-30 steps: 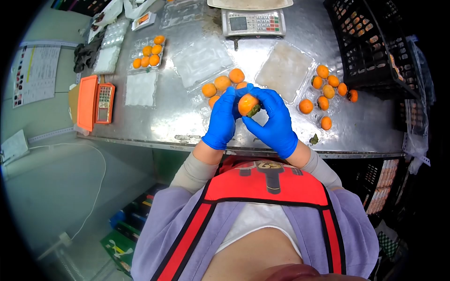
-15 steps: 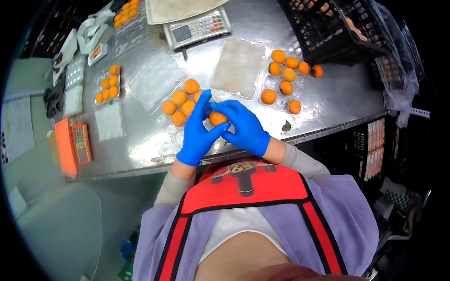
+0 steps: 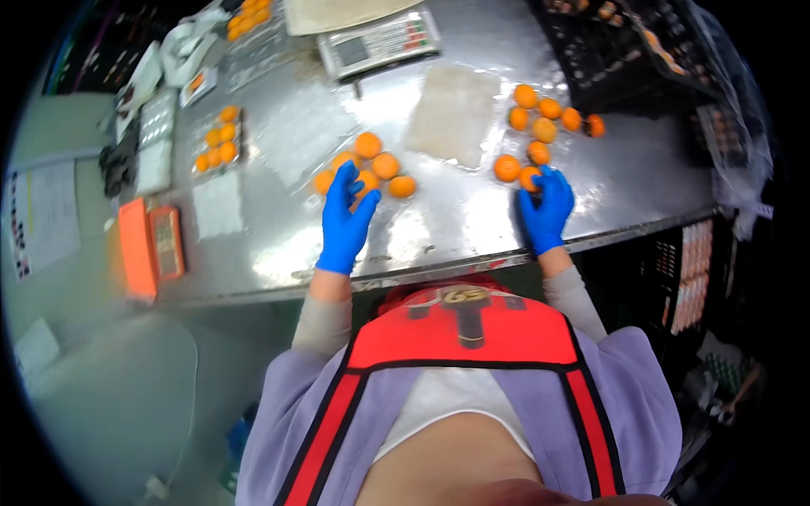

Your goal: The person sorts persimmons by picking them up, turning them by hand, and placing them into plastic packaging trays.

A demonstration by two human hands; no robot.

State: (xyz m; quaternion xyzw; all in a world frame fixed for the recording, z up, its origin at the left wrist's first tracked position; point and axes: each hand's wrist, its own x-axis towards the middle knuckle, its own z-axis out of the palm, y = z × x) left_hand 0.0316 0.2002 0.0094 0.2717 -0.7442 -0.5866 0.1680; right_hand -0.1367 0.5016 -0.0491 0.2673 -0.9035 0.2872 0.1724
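My left hand [image 3: 344,226], in a blue glove, is at the near edge of a cluster of round orange fruit [image 3: 385,165] sitting in a clear plastic tray. Its thumb and fingers are apart, close to the nearest fruit; whether they touch it I cannot tell. To the right, my right hand [image 3: 548,207], also gloved in blue, has its fingertips closed around a round orange fruit [image 3: 529,178], partly covered by them. That fruit is at the near end of a second group, where another orange fruit [image 3: 507,168] lies just left of the hand.
A scale [image 3: 380,42] stands at the back of the metal table [image 3: 456,223]. A black crate [image 3: 633,67] is at the back right. An absorbent-looking pad [image 3: 453,114] lies mid-table. Leftward are a filled tray [image 3: 221,139] and an orange-cased calculator [image 3: 166,242].
My hands have parted. The fruit they held together now lies at the right of the left cluster, and my right hand has moved right to another fruit. The view has shifted slightly.
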